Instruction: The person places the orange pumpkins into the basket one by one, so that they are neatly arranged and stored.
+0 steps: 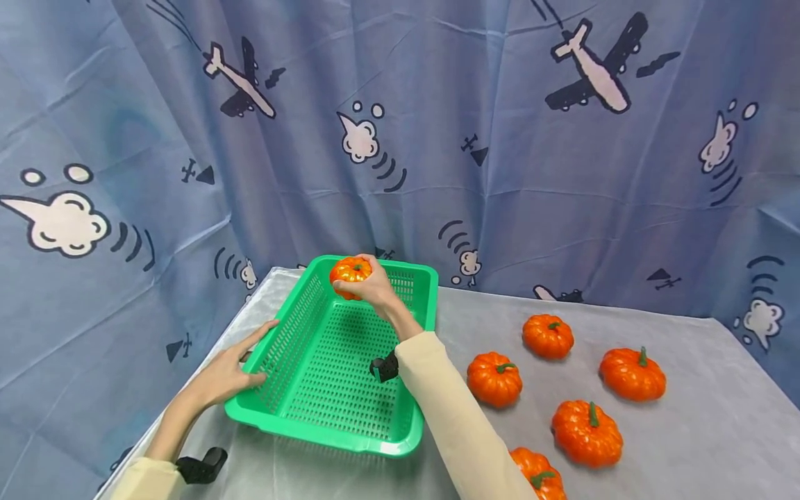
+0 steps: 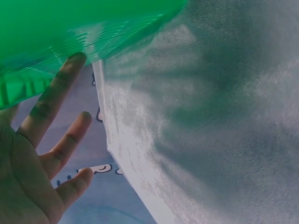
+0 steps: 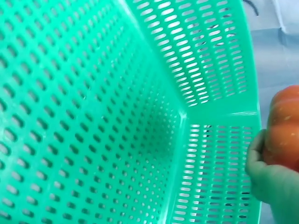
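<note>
A small orange pumpkin [image 1: 350, 269] with a green stem is gripped in my right hand [image 1: 375, 288], over the far end of a green plastic basket [image 1: 321, 435]. Thumb and fingers lie around its sides; in the right wrist view the pumpkin [image 3: 284, 130] shows at the right edge, near the slotted wall. No other pumpkin lies on the basket's perforated floor. My left hand [image 1: 221, 375] holds the basket's left rim, thumb over the edge and fingers along the outside. From the left wrist view, those fingers [image 2: 58, 91] reach out straight below the green wall.
Several more pumpkins lie on the grey-white table to the right, among them one at the back [image 1: 548, 337], one nearest the basket [image 1: 494, 380] and one at far right [image 1: 632, 375]. A blue curtain [image 1: 425, 139] printed with airplanes hangs behind the table.
</note>
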Action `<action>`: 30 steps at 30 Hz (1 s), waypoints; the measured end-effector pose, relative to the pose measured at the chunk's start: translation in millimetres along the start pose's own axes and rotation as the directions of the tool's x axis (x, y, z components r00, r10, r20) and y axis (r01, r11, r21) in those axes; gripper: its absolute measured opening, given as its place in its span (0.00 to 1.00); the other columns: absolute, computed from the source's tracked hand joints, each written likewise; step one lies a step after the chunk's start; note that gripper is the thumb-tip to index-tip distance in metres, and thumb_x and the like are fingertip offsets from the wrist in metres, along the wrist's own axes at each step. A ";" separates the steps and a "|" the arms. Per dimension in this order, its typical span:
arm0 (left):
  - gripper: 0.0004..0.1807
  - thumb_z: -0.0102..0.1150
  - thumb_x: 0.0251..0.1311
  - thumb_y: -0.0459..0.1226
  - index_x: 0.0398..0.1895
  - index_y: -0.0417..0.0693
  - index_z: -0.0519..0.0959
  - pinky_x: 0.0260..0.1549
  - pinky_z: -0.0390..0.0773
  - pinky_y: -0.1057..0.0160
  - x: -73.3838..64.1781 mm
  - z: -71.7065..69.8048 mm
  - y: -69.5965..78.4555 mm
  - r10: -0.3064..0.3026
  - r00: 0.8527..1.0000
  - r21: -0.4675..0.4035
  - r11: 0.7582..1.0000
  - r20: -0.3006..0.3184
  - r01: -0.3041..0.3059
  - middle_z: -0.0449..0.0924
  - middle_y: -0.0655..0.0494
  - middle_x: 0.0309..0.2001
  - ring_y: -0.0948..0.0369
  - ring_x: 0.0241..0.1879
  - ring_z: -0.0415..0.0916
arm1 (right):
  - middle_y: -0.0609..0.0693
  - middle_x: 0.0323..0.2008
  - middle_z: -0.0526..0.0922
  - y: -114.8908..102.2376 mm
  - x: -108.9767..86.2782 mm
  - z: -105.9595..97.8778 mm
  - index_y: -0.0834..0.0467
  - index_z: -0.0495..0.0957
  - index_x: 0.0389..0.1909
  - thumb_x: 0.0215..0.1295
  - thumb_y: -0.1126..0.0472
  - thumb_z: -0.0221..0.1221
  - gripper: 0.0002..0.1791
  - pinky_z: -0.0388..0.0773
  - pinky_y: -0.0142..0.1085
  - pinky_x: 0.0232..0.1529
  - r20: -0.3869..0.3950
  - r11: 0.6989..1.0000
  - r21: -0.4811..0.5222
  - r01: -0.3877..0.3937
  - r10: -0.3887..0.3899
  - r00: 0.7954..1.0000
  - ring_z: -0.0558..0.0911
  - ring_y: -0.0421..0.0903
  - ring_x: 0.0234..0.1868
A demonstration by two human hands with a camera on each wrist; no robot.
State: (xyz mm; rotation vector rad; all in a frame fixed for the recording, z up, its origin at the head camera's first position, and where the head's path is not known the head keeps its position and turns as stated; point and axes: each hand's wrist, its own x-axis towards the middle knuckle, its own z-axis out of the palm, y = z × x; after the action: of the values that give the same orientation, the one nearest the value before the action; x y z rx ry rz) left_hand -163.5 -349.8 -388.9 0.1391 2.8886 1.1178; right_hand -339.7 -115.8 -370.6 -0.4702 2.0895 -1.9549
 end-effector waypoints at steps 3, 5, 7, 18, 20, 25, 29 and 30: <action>0.51 0.61 0.48 0.35 0.76 0.62 0.49 0.25 0.75 0.59 -0.9 2.0 0.4 -0.004 1.000 -0.012 1.000 0.005 0.004 0.72 0.32 0.56 0.47 0.45 0.77 | 0.58 0.53 0.71 4.2 1.9 3.6 0.57 0.64 0.62 0.53 0.62 0.69 0.35 0.78 0.40 0.43 -0.006 1.000 -0.017 -0.010 0.009 1.000 0.75 0.53 0.49; 0.51 0.60 0.47 0.34 0.76 0.62 0.49 0.24 0.76 0.59 -0.9 3.9 0.9 -0.014 1.000 -0.024 1.000 0.006 0.015 0.73 0.33 0.54 0.48 0.44 0.77 | 0.58 0.52 0.72 7.9 3.3 6.3 0.57 0.64 0.61 0.53 0.61 0.69 0.36 0.78 0.40 0.43 -0.012 1.000 -0.025 -0.016 0.015 1.000 0.75 0.53 0.49; 0.51 0.61 0.47 0.34 0.76 0.63 0.49 0.23 0.76 0.59 -0.9 6.2 1.4 -0.025 1.000 -0.037 0.999 0.009 0.025 0.74 0.33 0.53 0.50 0.42 0.77 | 0.58 0.52 0.72 12.7 4.7 9.0 0.58 0.63 0.61 0.52 0.60 0.69 0.37 0.78 0.40 0.43 -0.020 0.999 -0.034 -0.027 0.026 0.999 0.75 0.53 0.48; 0.51 0.61 0.47 0.35 0.76 0.67 0.50 0.24 0.76 0.59 -2.5 7.4 2.6 -0.043 0.999 -0.040 0.998 0.012 0.044 0.76 0.36 0.53 0.52 0.42 0.77 | 0.59 0.55 0.69 29.7 11.4 16.6 0.59 0.58 0.65 0.50 0.58 0.71 0.44 0.77 0.42 0.47 -0.031 0.995 -0.063 -0.082 0.081 0.996 0.73 0.54 0.51; 0.51 0.61 0.47 0.35 0.76 0.67 0.50 0.25 0.76 0.59 -2.3 6.8 2.7 -0.043 0.999 -0.037 0.998 0.013 0.043 0.76 0.36 0.53 0.52 0.43 0.77 | 0.59 0.55 0.69 29.7 13.1 17.8 0.59 0.57 0.66 0.50 0.57 0.71 0.45 0.76 0.42 0.48 -0.019 0.994 -0.053 -0.098 0.097 0.995 0.73 0.54 0.52; 0.51 0.61 0.48 0.35 0.76 0.66 0.49 0.23 0.76 0.59 -1.2 4.8 3.0 -0.042 0.999 -0.036 0.998 0.017 0.043 0.74 0.33 0.54 0.51 0.42 0.78 | 0.63 0.57 0.62 29.8 16.4 19.7 0.57 0.55 0.67 0.49 0.63 0.68 0.45 0.74 0.47 0.51 -0.005 0.988 -0.062 -0.140 0.140 0.990 0.71 0.56 0.52; 0.51 0.61 0.49 0.35 0.76 0.66 0.48 0.24 0.76 0.59 -0.7 2.0 2.6 -0.047 0.999 -0.027 0.999 0.018 0.047 0.73 0.32 0.55 0.49 0.43 0.78 | 0.64 0.57 0.58 32.5 18.2 22.3 0.55 0.55 0.67 0.49 0.61 0.67 0.45 0.74 0.48 0.49 -0.036 0.969 -0.181 -0.165 0.162 0.986 0.70 0.58 0.51; 0.51 0.61 0.49 0.35 0.76 0.67 0.48 0.24 0.76 0.59 -0.7 1.3 2.4 -0.051 0.999 -0.024 0.998 0.018 0.051 0.73 0.33 0.55 0.49 0.44 0.77 | 0.64 0.57 0.58 33.8 18.6 23.2 0.55 0.55 0.67 0.49 0.59 0.68 0.45 0.74 0.47 0.48 -0.041 0.963 -0.214 -0.166 0.161 0.986 0.70 0.58 0.50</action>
State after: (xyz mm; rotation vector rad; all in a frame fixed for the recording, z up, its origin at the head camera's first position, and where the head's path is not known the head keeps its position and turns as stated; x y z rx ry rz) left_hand -162.5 -347.3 -388.2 0.0732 2.8447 1.1377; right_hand -350.1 -142.6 -405.2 -0.3040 2.2892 -1.6581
